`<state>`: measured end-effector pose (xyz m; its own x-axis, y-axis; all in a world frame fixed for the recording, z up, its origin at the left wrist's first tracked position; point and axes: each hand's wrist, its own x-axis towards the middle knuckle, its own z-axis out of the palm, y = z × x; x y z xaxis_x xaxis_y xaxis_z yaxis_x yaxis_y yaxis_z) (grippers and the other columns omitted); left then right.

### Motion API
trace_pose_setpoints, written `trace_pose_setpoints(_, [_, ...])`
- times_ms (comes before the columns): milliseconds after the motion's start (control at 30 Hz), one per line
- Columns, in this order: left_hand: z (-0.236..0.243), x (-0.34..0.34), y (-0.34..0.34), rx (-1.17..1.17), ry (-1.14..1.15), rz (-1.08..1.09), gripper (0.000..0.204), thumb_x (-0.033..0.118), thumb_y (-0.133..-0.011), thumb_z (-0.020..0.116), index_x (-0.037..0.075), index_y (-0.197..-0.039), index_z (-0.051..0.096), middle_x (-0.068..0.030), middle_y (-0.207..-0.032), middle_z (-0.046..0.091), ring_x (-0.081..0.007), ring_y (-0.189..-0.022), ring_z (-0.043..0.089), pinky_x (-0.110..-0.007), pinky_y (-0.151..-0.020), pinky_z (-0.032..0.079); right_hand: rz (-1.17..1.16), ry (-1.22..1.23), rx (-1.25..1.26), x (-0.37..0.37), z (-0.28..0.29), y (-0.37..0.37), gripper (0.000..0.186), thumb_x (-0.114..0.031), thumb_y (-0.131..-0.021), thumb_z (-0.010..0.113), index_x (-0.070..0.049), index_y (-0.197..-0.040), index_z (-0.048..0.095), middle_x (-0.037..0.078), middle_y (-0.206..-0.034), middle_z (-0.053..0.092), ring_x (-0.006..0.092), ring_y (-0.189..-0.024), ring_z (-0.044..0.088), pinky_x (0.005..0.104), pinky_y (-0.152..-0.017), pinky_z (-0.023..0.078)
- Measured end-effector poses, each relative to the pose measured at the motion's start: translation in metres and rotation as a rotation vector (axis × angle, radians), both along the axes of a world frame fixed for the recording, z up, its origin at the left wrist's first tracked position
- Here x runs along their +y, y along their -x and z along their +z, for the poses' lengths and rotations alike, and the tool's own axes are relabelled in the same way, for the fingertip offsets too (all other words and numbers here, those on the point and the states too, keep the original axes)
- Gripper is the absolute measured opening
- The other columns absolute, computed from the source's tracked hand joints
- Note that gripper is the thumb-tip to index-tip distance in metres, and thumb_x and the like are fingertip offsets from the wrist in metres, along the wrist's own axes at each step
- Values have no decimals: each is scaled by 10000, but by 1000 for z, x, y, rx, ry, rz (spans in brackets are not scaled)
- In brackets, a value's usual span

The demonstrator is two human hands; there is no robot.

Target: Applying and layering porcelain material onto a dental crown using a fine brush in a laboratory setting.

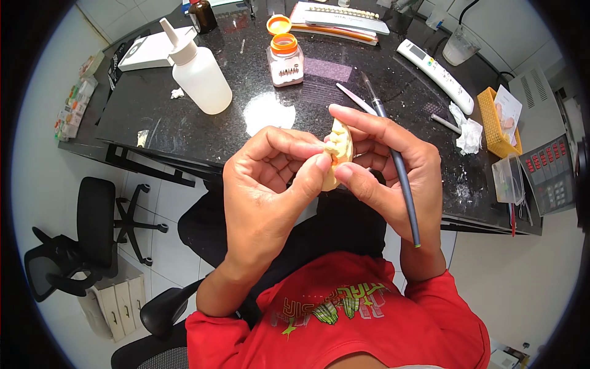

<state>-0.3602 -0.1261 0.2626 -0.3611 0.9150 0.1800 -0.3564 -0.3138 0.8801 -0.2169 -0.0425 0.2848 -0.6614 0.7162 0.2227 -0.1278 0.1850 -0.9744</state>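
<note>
Red shirt: worn by the person, nearest of all, below the raised forearms.
Left hand: thumb and index finger pinch the left flank of a pale yellow dental cast; the other fingers curl loosely behind.
Right hand: the thumb presses the cast's lower right side, the index finger reaches to its top end; a slim dark-handled tool lies along this hand, its narrow tip pointing away from the person.
Cast between the hands: held up in front of the worktop, right of the left fingertips and left of the right thumb; neither hand is nearer, both touch it. Its long axis runs mostly away from the person, the tooth-shaped bumps towards the far end, an orange-red patch on the middle.
Beyond the right fingertips: a pinkish stick, close to the tool's tip.
Left part: a white squeeze bottle with a pointed nozzle.
Right part: crumpled tissue near a yellow basket, and a white remote control set aslant.
Centre, farther: a clear jar, its orange lid flipped open.
Far edge: a brown bottle at left.
</note>
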Motion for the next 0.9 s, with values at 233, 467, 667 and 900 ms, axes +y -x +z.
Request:
trace_pose_setpoints(233, [-3,3,1,-90,-115,119,130,-7,-877,622,-36,-1000,592,-107,-974,631,-127,-908,618,-262,-840,504,-149,-73,23,0,3,2,463,1,-809,661,-36,-1261,569,85,-999,641,114,-899,630,239,-770,544])
trace_pose_setpoints(467, [-8,-6,3,-178,-149,104,175,24,-885,633,-51,-1041,616,-117,-984,639,-165,-916,632,-295,-879,517,-304,-280,-140,13,-8,6,179,24,-763,724,4,-886,596,85,-872,646,165,-825,689,256,-706,570])
trace_pose_setpoints(667, [-9,-11,7,-159,-156,113,170,42,-887,639,-47,-1030,610,-115,-964,644,-161,-895,641,-287,-864,518,-268,-551,-351,15,-8,9,195,41,-735,744,23,-848,586,115,-903,652,149,-826,674,247,-725,564])
trace_pose_setpoints(900, [-11,-14,10,-27,-135,151,175,-14,-862,649,-43,-1024,588,-125,-964,654,-170,-936,647,-272,-857,519,-307,-849,-425,16,-15,9,192,-37,-708,753,-49,-819,596,78,-766,628,249,-704,621,347,-617,493])
